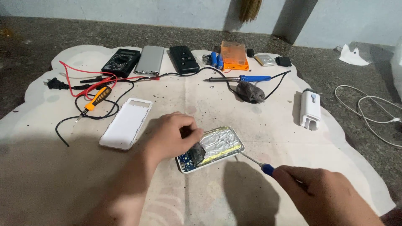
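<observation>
At centre mat, the opened power bank (211, 149) is pinched at its dark end by the left hand (173, 136); from four o'clock, a blue-handled screwdriver (256, 163) is gripped by the right hand (322, 192), tip at its edge.

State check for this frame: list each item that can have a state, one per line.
Opened power bank: cover off, silver cell exposed.
White cover: detached, lying apart on the mat.
Left hand: pressing on the power bank's end.
Right hand: gripping a blue-handled screwdriver, tip at the power bank's edge.
Soldering iron: lying unheld.
Multimeter: lying unheld.
</observation>
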